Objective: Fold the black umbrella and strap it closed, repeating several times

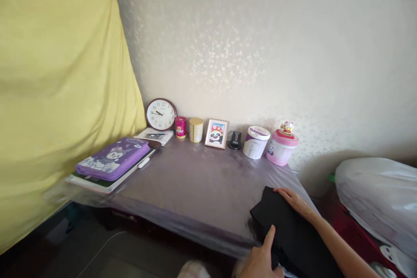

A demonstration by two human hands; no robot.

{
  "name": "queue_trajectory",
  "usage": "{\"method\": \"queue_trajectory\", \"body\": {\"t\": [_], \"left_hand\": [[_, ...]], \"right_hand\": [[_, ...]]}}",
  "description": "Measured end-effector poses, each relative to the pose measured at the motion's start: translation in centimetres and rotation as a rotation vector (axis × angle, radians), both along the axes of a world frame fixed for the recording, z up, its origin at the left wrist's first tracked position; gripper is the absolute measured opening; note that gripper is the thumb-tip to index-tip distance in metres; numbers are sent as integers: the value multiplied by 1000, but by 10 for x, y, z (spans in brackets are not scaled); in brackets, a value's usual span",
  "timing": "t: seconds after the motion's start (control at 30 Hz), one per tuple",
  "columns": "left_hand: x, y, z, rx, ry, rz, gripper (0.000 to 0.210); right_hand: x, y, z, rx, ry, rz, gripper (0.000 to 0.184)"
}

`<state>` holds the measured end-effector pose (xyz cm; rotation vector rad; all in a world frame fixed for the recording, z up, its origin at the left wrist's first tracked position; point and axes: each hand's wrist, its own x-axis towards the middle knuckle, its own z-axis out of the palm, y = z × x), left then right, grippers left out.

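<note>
At the table's right front corner is a black thing [288, 230] with a flat, dark matte face and angular edges; it could be a folded bag or a cover, I cannot tell which. My left hand [259, 260] grips its near side, with one finger laid along the edge. The fingers of my right hand [295, 202] reach over its far upper edge and hold it there. The lower part of the black thing runs out of view under my right forearm. Something pale shows beneath it by my left hand.
A plastic-covered table [195, 186] bears a purple case [114, 158] on books, a clock [161, 114], a pink can [180, 127], a yellow tin [196, 130], a picture frame [216, 133], a black stapler-like object [235, 140] and two tubs. A plastic-wrapped bundle [378, 191] stands right.
</note>
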<state>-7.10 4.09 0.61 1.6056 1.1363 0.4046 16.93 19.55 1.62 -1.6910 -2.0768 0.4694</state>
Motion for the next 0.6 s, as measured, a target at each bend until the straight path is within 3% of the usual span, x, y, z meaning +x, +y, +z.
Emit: {"method": "queue_trajectory", "body": {"t": [0.1, 0.3, 0.4, 0.5, 0.6], "left_hand": [[3, 1, 6, -8, 210, 3, 82], [-2, 14, -7, -71, 60, -32, 86], [-23, 23, -8, -74, 76, -78, 84], [-55, 29, 1, -81, 296, -27, 82], [-86, 31, 5, -16, 312, -5, 83]], "right_hand": [[-1, -3, 2, -21, 33, -17, 44], [-2, -1, 2, -27, 47, -79, 44], [-18, 6, 4, -6, 62, -94, 41], [-50, 16, 5, -3, 78, -74, 39], [-86, 27, 1, 9, 111, -12, 40]]}}
